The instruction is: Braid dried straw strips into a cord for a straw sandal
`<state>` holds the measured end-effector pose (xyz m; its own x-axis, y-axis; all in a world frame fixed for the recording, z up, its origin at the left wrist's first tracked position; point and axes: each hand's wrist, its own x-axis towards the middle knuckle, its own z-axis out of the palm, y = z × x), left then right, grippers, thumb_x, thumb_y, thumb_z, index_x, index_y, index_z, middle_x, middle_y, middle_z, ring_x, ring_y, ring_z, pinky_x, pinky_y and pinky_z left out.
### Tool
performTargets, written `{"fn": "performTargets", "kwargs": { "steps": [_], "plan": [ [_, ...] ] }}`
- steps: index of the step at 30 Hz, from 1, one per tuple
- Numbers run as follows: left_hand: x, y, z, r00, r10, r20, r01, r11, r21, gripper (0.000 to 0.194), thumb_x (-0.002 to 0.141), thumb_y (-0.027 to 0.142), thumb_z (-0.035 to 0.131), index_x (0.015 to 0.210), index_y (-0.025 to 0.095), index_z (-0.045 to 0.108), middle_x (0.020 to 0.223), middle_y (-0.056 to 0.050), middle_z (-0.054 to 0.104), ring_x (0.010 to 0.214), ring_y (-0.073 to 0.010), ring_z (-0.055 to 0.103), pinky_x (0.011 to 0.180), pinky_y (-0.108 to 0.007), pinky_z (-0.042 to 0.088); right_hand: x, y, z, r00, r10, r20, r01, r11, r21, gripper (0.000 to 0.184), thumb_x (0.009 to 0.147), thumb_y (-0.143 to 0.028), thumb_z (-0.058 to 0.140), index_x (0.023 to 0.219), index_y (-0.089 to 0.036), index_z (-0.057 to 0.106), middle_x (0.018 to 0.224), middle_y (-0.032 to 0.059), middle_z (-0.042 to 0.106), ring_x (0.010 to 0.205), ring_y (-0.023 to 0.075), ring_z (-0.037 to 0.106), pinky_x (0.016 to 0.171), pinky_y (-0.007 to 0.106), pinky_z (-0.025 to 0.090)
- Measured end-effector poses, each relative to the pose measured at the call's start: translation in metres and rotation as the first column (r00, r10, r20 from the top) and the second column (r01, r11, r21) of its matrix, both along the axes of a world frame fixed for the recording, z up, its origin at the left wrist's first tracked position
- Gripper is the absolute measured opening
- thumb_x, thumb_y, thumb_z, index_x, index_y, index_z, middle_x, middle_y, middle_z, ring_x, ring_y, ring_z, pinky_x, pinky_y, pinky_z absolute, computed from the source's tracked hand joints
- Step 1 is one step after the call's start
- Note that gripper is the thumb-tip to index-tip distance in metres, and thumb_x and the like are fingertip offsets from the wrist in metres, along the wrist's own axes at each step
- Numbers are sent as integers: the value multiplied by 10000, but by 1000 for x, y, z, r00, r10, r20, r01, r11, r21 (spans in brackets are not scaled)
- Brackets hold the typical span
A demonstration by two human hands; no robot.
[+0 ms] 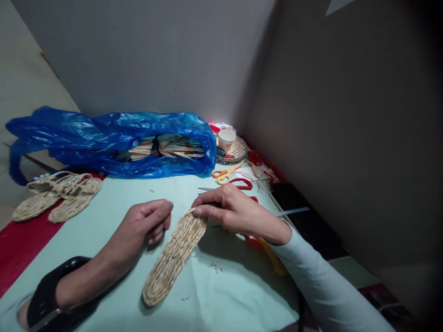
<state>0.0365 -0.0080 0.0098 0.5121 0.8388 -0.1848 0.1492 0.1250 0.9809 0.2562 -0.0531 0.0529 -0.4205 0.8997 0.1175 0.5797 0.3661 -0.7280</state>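
Note:
A braided straw sandal sole [175, 258] slants over the pale green cloth. My right hand [230, 210] pinches its far end between thumb and fingers; the near end rests on or just over the cloth. To the left of the sole is my left hand [154, 221], closed, thumb pressed against the curled fingers. Whether anything is inside that hand is hidden. Beyond my right hand lie red-handled scissors [242, 183] and orange-and-yellow-handled scissors [226, 175]. Something yellow [273, 258] shows partly under my right forearm.
A blue plastic bag [114, 133] with bundled dry straw strips [169, 148] lies along the back. Two woven straw sandals [74, 198] sit at the left. A paper cup [226, 138] stands in a shallow basket [238, 150]. A dark flat object [308, 221] lies at the right.

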Motion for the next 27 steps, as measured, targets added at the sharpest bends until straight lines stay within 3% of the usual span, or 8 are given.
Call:
{"fn": "performTargets", "kwargs": {
  "steps": [4,6,9,14,17,19,23,27],
  "plan": [
    [2,-2,0,986,-157,-56,163,980,112,326,844,520,690,789,201,652,694,42,525,644,-132,452,585,-242,347,-10,0,-3,977,22,214,-48,992,119,248,1019,-221,537,832,-154,687,713,6,619,687,134,514,656,254,329],
    [2,0,-1,984,-147,-98,161,974,158,277,809,454,736,755,201,636,699,42,534,683,-145,465,622,-254,356,-15,2,-1,945,6,326,-55,988,143,252,1017,-200,518,809,-160,654,735,28,626,726,153,529,674,263,332],
    [2,3,-2,992,-91,-84,100,988,115,275,777,441,759,731,202,629,673,47,533,661,-147,461,614,-265,350,-24,5,3,888,11,460,-83,987,136,156,983,-139,499,903,-151,632,834,76,666,782,187,569,679,279,343],
    [-3,5,-1,999,-48,-16,48,999,20,202,776,393,768,778,203,702,762,15,644,743,-179,560,716,-299,418,-36,18,2,905,-7,426,-54,990,131,246,1007,-165,469,1247,-116,493,980,115,707,824,220,617,679,292,386],
    [-5,5,-1,999,8,-42,-8,1000,11,237,714,377,814,666,183,686,670,30,603,655,-151,516,632,-270,385,-36,27,0,918,38,395,-91,989,116,268,1037,-191,446,1292,-114,476,1016,114,703,903,226,622,757,307,433],
    [-6,6,-1,998,53,-45,-53,999,1,272,698,401,824,660,173,680,621,49,546,587,-121,455,557,-243,325,-32,25,2,902,-27,431,-65,978,199,258,1036,-157,426,1273,-105,514,1052,132,687,953,238,607,814,337,447],
    [-8,10,-2,986,165,-21,-166,986,-11,348,679,471,827,684,160,671,586,64,505,512,-88,401,488,-214,267,-26,-20,5,882,-248,401,108,934,340,300,1016,-77,378,1230,-104,587,1086,147,677,986,253,602,871,382,485],
    [-11,17,-2,966,257,27,-258,966,23,329,666,439,841,690,155,675,564,65,516,459,-66,378,439,-203,241,-28,-90,-21,907,-223,358,126,953,275,367,977,-63,471,1317,-131,591,1276,138,689,1121,246,648,938,369,555]
  ]
}}
